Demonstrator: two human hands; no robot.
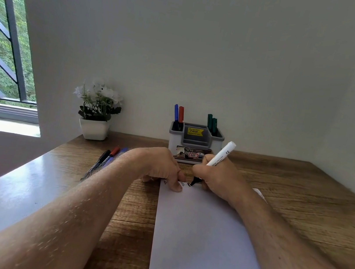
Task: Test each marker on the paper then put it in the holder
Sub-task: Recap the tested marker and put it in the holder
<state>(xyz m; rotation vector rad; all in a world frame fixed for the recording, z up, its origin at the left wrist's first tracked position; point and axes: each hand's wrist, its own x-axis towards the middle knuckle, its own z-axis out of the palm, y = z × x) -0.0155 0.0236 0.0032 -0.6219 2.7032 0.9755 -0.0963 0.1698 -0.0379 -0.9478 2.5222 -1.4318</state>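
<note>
A white sheet of paper [202,241] lies on the wooden desk [300,198]. My right hand [216,179] grips a white marker [220,154] with a black tip that touches the paper's far edge, where a few small marks show. My left hand [160,166] presses fingers down on the paper's far left corner. Whether it also holds something, I cannot see. Behind the hands stands a grey and white holder [195,141] with a blue and a red marker on its left side and two green ones on its right. Several loose markers [104,160] lie left of my left forearm.
A white pot with white flowers [96,113] stands at the desk's back left. The wall runs right behind the holder. A barred window [1,43] is at the far left, beyond the desk's left edge.
</note>
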